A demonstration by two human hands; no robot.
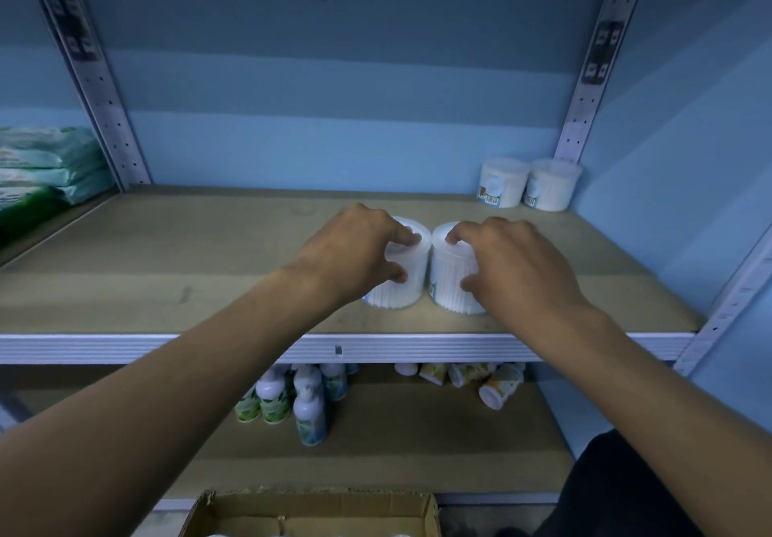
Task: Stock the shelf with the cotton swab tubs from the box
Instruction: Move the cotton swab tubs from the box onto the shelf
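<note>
Hands each grip a partly hidden tub on the shelf.

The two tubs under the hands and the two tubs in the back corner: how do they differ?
The front tubs stand mid-shelf near the front edge; the corner tubs sit at the back right by the upright. The left hand and right hand each grip a front tub; the corner tubs stand untouched. All are upright, paired, white.

two tubs side by side mid-shelf
</note>
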